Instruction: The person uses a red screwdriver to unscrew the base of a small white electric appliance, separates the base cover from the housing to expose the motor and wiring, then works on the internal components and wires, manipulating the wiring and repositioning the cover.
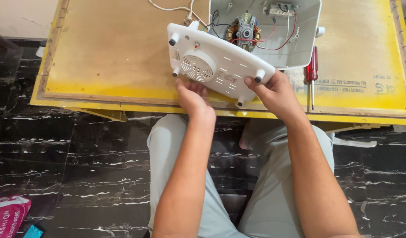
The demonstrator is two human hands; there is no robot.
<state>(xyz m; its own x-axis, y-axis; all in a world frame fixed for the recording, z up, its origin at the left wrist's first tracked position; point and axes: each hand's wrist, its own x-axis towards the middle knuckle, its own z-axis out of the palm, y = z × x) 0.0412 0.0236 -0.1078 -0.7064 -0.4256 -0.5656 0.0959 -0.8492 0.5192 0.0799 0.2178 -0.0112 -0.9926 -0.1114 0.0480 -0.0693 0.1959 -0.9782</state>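
Black marble floor with white veins lies under me, and across it a yellow-edged plywood board [123,57] serves as the bench; I sit with knees in grey trousers just below its near edge. Both hands grasp the white plastic base plate [218,66] of a small appliance, tilted up off the board: my left hand [192,94] cups its lower near edge beneath the round slotted vent grille [197,68], fingers curled under; my right hand [275,92] clamps the right end, thumb pressed beside one black rubber foot [259,78]. A second black foot [172,42] shows at the far left corner. Behind the plate sits the open white plastic housing [300,39], and inside it the copper-wound motor [243,31] with red and black wires [278,42] running to a terminal block at the far wall. A white cord [167,7] trails off the board's top edge. My reading: the plate is apart from the housing and being handled over it; any fitting would call for lining its edges up with the housing rim and keeping the wires clear. A red-handled screwdriver [312,70] lies just right of the housing, untouched. Printing runs along the board's right near edge, dark, upside down to me, with a small outlined emblem at its end. A pink and white printed plastic bag [6,213] lies at the floor's lower left, a small blue item beside it.
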